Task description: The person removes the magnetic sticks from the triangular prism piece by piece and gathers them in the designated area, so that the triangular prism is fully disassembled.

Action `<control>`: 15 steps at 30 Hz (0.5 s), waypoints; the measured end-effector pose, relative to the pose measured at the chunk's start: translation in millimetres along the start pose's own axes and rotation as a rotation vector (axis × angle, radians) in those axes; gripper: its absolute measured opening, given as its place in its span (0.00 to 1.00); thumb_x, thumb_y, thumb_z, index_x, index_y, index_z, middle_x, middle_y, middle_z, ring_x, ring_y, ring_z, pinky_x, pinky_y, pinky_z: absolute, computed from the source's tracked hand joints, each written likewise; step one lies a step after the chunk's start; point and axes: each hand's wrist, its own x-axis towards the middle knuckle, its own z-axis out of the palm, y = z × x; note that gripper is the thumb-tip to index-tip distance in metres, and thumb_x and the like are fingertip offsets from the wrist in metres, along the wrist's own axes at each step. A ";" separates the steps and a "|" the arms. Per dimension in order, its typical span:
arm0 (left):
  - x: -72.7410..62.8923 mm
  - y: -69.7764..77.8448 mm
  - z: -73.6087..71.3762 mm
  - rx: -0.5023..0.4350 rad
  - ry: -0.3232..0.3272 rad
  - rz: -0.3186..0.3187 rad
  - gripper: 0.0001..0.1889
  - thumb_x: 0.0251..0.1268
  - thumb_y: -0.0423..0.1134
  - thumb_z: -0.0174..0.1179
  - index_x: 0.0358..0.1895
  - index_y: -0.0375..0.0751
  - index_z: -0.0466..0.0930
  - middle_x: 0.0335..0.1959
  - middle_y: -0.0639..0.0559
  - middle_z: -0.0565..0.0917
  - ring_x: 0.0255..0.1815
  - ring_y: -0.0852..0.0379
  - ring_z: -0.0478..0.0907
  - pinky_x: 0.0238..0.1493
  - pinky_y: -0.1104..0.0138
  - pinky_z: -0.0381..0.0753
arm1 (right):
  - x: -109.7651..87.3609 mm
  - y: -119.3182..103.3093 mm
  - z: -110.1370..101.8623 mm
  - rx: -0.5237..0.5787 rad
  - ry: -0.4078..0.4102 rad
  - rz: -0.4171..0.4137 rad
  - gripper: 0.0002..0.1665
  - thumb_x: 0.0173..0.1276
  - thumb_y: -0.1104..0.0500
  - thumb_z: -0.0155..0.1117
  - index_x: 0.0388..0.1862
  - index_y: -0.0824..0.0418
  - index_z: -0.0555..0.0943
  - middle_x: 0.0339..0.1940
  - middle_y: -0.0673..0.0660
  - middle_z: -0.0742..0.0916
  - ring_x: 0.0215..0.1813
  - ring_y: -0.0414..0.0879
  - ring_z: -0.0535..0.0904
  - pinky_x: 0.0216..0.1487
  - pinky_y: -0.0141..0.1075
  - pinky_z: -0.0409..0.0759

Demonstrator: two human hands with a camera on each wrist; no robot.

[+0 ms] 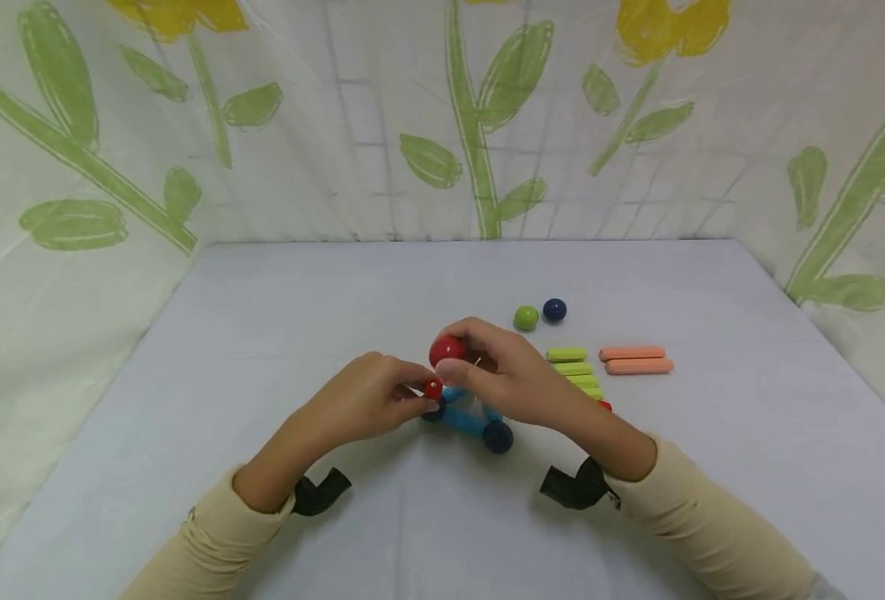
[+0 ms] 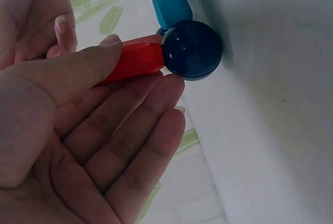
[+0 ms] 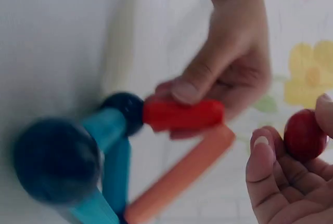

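We see a glossy red plastic-looking ball (image 1: 447,351) pinched between the thumb and fingers of the right hand (image 1: 506,371), raised above the white cloth-covered tabletop (image 1: 337,283), roughly midway between its left and right edges. We judge it light, hard and rather slippery; it is best held round its widest part, with the underside bare.

Just beside it, the left hand (image 1: 371,396) grips a ridged red plastic-looking rod (image 2: 138,60) by its sides, upright on a shiny dark blue ball (image 2: 192,50). We expect the rod to be light and stiff, its ridges helping the grip near the middle. The join could swivel or part under a sideways knock, so steadying low seems wise.

That ball is one corner of a frame of light blue rods (image 1: 463,419) lying on the tabletop. A slanting salmon-coloured rod (image 3: 179,174) rises towards the red rod's top; we cannot tell whether they touch.

Farther out, towards the tabletop's right edge, lie short lime-green rods (image 1: 567,355) and a pair of salmon-coloured bars (image 1: 632,353). A small lime-green ball (image 1: 527,317) and a loose navy ball (image 1: 555,311) rest nearer the far edge.
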 end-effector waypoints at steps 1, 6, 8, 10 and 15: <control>-0.2 0.5 -0.2 -0.005 -0.004 -0.003 0.08 0.64 0.34 0.69 0.44 0.37 0.88 0.36 0.57 0.88 0.37 0.61 0.87 0.40 0.71 0.83 | -0.4 -0.6 -4.5 0.011 0.022 -0.005 0.17 0.72 0.65 0.65 0.57 0.62 0.76 0.44 0.52 0.83 0.42 0.45 0.81 0.40 0.37 0.82; -0.7 2.1 -0.3 -0.003 -0.012 -0.029 0.09 0.64 0.35 0.69 0.45 0.39 0.88 0.36 0.58 0.87 0.38 0.63 0.86 0.39 0.72 0.82 | -7.3 8.8 -36.1 -0.032 0.178 -0.018 0.26 0.66 0.73 0.67 0.63 0.67 0.75 0.53 0.59 0.80 0.45 0.50 0.81 0.45 0.34 0.83; -0.9 2.6 0.0 0.001 -0.012 -0.036 0.08 0.64 0.35 0.69 0.45 0.40 0.88 0.36 0.59 0.87 0.38 0.64 0.86 0.38 0.72 0.82 | -11.3 15.1 -52.0 -0.027 0.238 0.027 0.28 0.66 0.74 0.66 0.65 0.67 0.75 0.56 0.60 0.78 0.47 0.52 0.81 0.47 0.33 0.83; -1.1 2.7 0.2 0.001 -0.013 -0.041 0.09 0.64 0.35 0.69 0.45 0.40 0.88 0.35 0.59 0.87 0.38 0.63 0.86 0.38 0.72 0.82 | -15.1 21.7 -67.8 -0.035 0.296 0.089 0.27 0.68 0.72 0.64 0.66 0.65 0.75 0.58 0.60 0.77 0.49 0.52 0.81 0.47 0.30 0.82; -0.7 3.3 0.2 0.007 -0.017 -0.050 0.09 0.64 0.36 0.69 0.46 0.40 0.88 0.35 0.59 0.87 0.39 0.63 0.86 0.38 0.72 0.82 | -21.2 39.4 -99.1 -0.240 0.384 0.168 0.24 0.73 0.67 0.61 0.67 0.64 0.76 0.58 0.62 0.79 0.53 0.53 0.80 0.47 0.23 0.78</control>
